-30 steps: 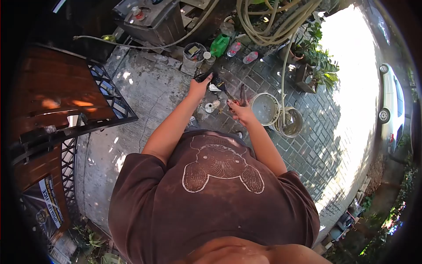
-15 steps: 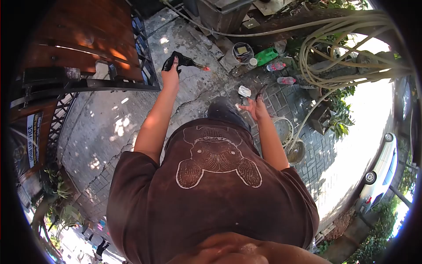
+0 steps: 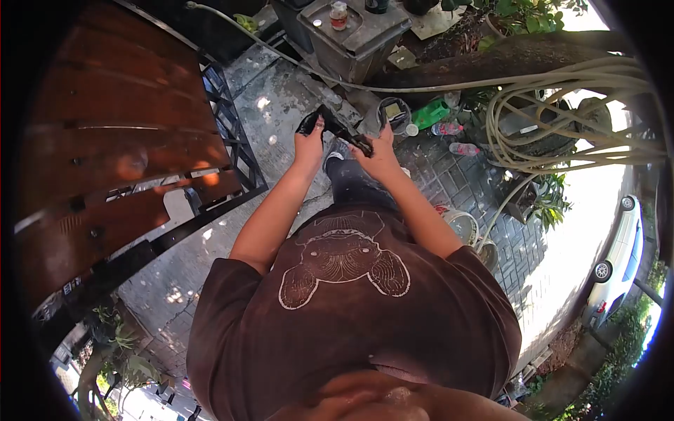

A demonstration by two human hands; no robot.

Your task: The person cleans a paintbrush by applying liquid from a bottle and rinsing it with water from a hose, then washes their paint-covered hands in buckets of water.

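- single head cam, fisheye, looks steeply down over the person's own chest
- faces forward to paved ground (image 3: 281, 112), hands (image 3: 309, 144) near frame centre, arm's reach

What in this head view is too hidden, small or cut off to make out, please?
- Dark object held by the left hand and right hand: too small and dark to identify.
- Both palms: face away, so the grip is unseen.
- Legs and feet: hidden by the brown shirt.
- Bottle label: too small.
- Car: cut by the lens edge.
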